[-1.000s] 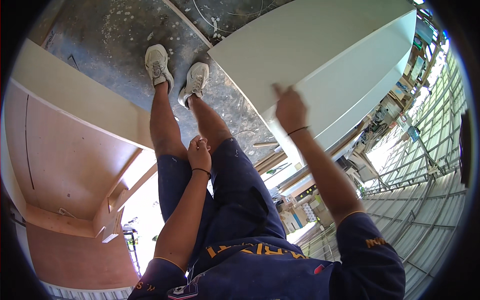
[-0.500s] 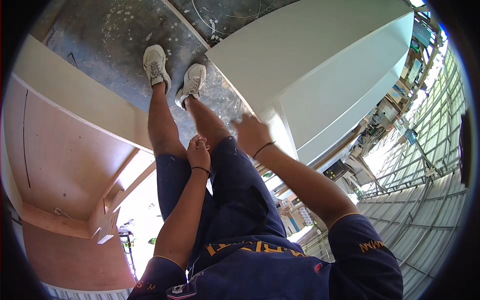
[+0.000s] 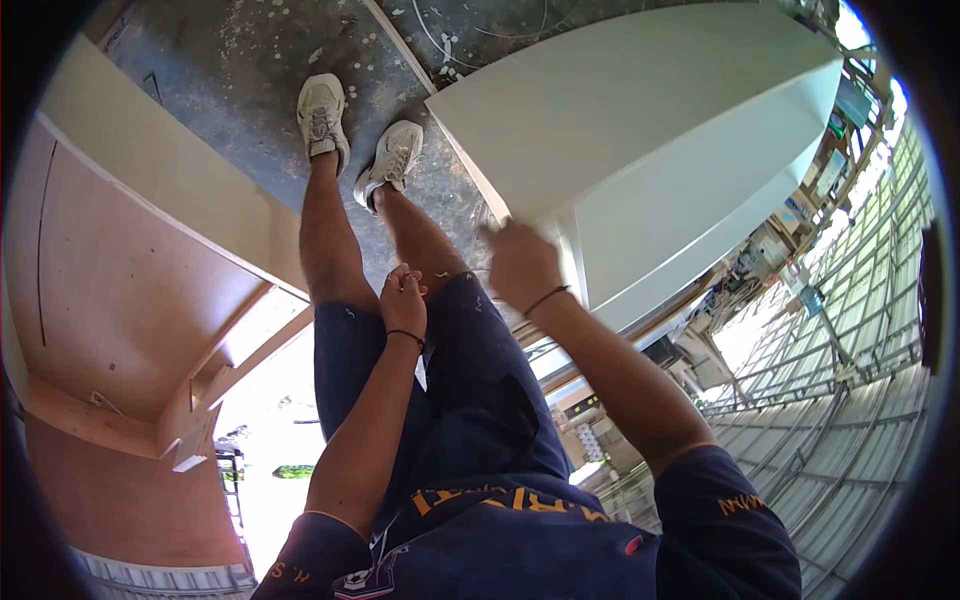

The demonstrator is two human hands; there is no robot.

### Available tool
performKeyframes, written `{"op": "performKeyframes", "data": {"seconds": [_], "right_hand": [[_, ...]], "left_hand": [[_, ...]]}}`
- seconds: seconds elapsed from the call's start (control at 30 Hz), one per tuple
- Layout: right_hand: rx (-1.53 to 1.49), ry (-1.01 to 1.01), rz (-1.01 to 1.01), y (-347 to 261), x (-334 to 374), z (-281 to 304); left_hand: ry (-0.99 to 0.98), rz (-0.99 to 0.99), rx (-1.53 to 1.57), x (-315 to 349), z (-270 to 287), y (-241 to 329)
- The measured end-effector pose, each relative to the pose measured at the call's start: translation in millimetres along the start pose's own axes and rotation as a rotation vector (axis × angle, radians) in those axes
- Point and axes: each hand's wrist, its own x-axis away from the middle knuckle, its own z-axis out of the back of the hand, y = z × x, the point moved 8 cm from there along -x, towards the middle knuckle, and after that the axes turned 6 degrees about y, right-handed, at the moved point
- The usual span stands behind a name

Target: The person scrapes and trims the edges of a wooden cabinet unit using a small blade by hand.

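My left hand (image 3: 405,303) hangs over the gap between my thighs. Its fingers are curled in; whatever they may hold is too small to make out. My right hand (image 3: 525,268), with a dark band at the wrist, is raised beside the near corner of a large white panelled piece (image 3: 580,140). Motion smears its fingers, and I cannot tell whether it touches the panel.
To my left stands a wooden cabinet-like piece (image 3: 130,300) with a pale edge. My shoes (image 3: 322,118) are on a dark, paint-spattered floor (image 3: 255,60) between both pieces. A thin pale cable (image 3: 430,38) lies ahead. Workshop clutter (image 3: 770,250) fills the far right.
My right hand has shifted slightly to the right and stays blurred. The left hand has hardly moved, its fingers still curled. The view has turned a little.
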Motion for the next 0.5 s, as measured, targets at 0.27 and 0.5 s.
{"op": "performKeyframes", "data": {"seconds": [0.27, 0.5], "right_hand": [[0.155, -0.12, -0.085, 25, -13, 8], [0.125, 0.083, -0.211, 77, -25, 66]], "left_hand": [[-0.019, -0.043, -0.046, 3, -8, -4], [-0.012, -0.071, -0.054, 0, 7, 5]]}}
